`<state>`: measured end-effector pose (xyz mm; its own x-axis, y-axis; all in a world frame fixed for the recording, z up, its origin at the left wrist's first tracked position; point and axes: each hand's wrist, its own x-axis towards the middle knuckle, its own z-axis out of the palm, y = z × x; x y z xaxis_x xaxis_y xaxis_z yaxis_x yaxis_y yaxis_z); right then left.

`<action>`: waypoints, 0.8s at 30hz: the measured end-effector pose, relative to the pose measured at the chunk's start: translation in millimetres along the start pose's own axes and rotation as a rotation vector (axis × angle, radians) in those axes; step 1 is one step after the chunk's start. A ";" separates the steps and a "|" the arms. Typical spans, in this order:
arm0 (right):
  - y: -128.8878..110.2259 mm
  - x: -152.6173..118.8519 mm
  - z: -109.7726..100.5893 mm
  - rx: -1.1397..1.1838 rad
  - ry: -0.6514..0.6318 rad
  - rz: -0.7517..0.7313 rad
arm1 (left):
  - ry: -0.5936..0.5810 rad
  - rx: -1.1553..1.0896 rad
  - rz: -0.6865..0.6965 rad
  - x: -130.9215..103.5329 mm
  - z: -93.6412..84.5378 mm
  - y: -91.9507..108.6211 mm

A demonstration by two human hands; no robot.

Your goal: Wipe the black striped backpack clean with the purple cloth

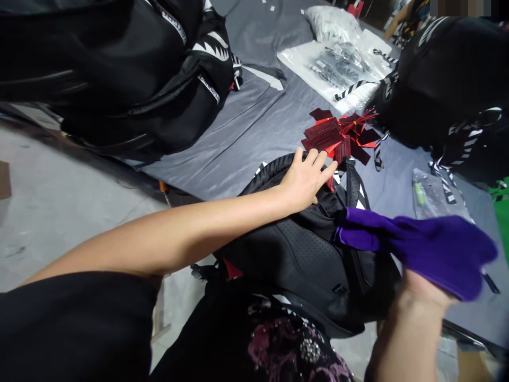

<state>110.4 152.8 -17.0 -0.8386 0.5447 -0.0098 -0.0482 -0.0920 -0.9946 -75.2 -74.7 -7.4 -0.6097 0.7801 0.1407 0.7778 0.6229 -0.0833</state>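
A black backpack (278, 254) lies at the table's near edge, against my body, with its padded, perforated side up. My left hand (306, 180) is at its upper edge, with the fingers bent over the rim and slightly apart. To the right, my right hand (425, 286) holds a purple cloth (441, 249). The cloth drapes over the hand and hides its fingers. Its folded left end hangs over the backpack's right part. Just beyond my left hand lies a bunch of dark red tags (338, 135) with red strings.
Black backpacks with white teeth prints stand at the left (159, 79) and right (449, 85) of the grey-covered table (238, 132). Clear plastic packaging (334, 63) lies at the back, and a small clear bag (433, 196) at the right. An orange-handled tool (163, 187) shows by the near edge.
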 end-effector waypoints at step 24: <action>24.5 38.6 106.8 -1.447 -1.010 -0.914 | 0.121 -0.089 -0.019 4.6 16.5 -3.0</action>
<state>18.9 82.6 -30.8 -0.7974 -0.6034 -0.0052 -0.6034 0.7974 -0.0023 -82.8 -72.0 -22.8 -0.6054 0.7522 0.2602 0.7802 0.6255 0.0071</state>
